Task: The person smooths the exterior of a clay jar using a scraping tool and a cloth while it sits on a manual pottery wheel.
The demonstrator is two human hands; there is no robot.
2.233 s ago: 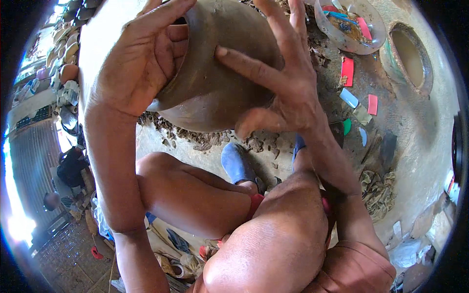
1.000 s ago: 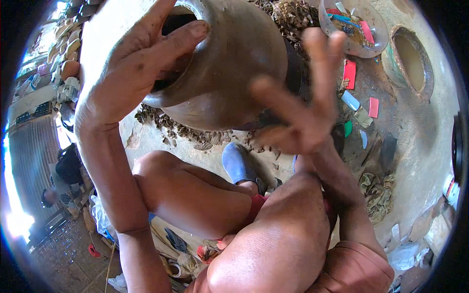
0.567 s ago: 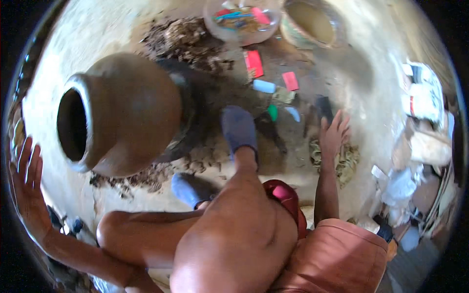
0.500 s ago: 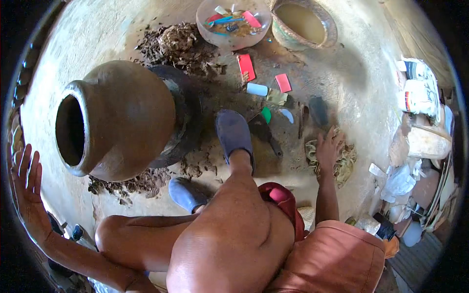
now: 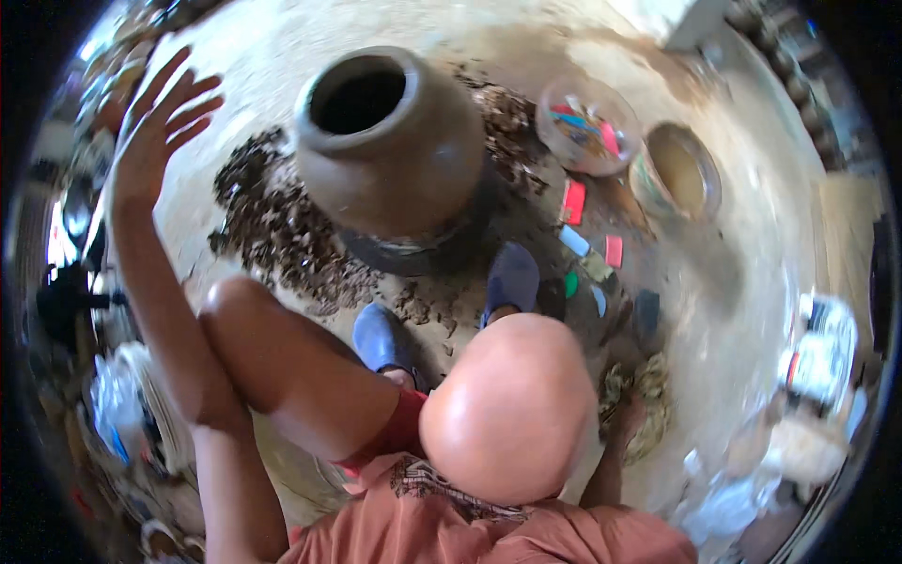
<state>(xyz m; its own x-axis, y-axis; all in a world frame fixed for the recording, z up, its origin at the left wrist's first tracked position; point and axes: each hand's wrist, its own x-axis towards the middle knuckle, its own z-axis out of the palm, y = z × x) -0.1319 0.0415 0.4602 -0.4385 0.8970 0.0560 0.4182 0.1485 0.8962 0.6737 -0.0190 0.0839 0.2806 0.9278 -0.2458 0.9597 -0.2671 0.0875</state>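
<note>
Left grip (image 5: 144,158): spread wide, empty. Clay pot (image 5: 395,179): right of it, now released by both; handling apparently paused. Right grip (image 5: 633,410): at crumpled cloth (image 5: 650,440), blurred; whether holding, cannot tell.

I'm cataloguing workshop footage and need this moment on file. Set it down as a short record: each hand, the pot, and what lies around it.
Left hand: raised, fingers spread, apart from the pot
Right hand: low, at a crumpled cloth; hold unclear
Pot: brown, wide-mouthed, on a dark base
Around the base: brown scraps on the floor
Containers: clear bowl with coloured pieces inside; tub of murky liquid
Footwear: blue shoes
</note>
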